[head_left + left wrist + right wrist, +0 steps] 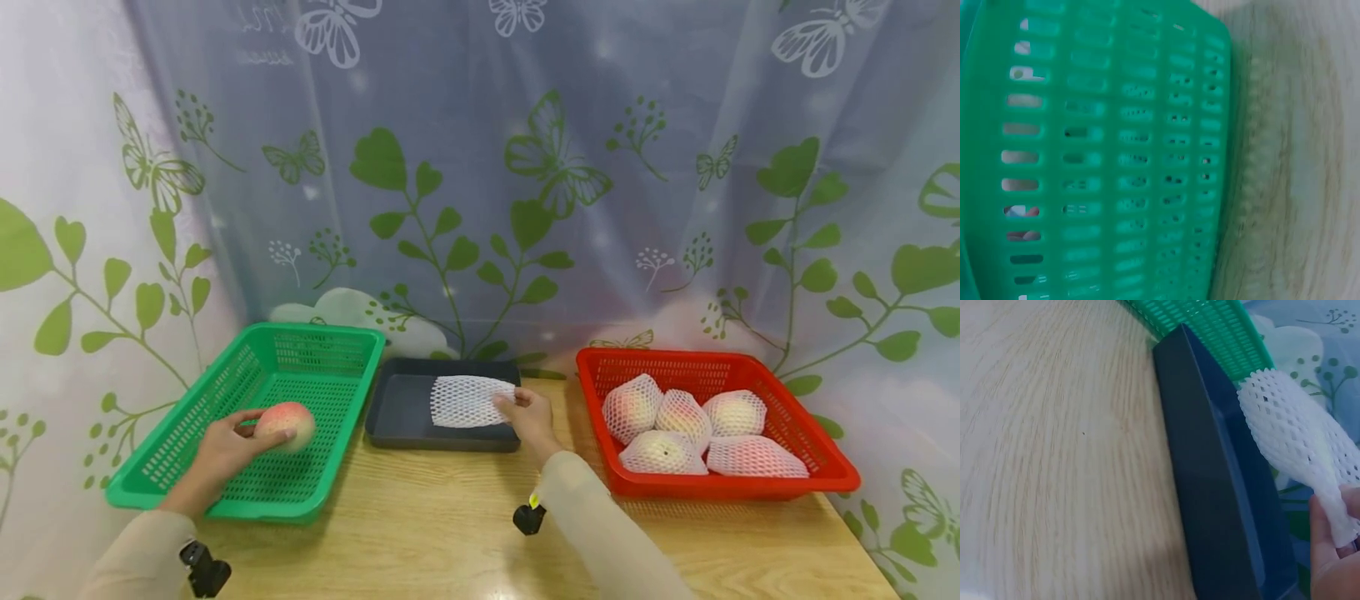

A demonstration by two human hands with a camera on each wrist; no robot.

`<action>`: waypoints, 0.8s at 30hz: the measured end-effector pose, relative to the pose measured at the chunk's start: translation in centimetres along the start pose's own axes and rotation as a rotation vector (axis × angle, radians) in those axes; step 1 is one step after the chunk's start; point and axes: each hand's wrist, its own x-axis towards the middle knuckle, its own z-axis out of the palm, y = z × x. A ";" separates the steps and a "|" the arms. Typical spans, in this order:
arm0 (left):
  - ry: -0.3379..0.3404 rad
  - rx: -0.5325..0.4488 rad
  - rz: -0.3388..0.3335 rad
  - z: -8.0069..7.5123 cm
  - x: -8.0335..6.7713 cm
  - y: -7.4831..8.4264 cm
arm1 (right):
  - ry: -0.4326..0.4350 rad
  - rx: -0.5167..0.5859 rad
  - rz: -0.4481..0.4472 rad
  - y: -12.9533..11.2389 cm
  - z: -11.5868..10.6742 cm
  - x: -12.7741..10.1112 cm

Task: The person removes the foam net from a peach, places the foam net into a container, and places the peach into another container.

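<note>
Over the green basket [318, 396], at far left: a left hand [225, 446] grips a red-and-cream peach [288, 423]; whether the fruit touches the basket's floor cannot be told.
Left fingers: curled round the peach, spread about as wide as it.
Dark tray [405, 408]: just right of the green basket, on the wooden surface [435, 525].
White foam net [465, 402]: over the tray, its right end in the right hand [534, 421].
Right fingers: nearly together, pinching that end.
Red basket [720, 487]: at far right, holding five net-wrapped peaches [682, 421].
</note>
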 end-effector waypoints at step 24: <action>-0.116 0.092 -0.013 0.2 1.9 -1.5 | -0.005 -0.560 -0.112 2.3 2.5 0.7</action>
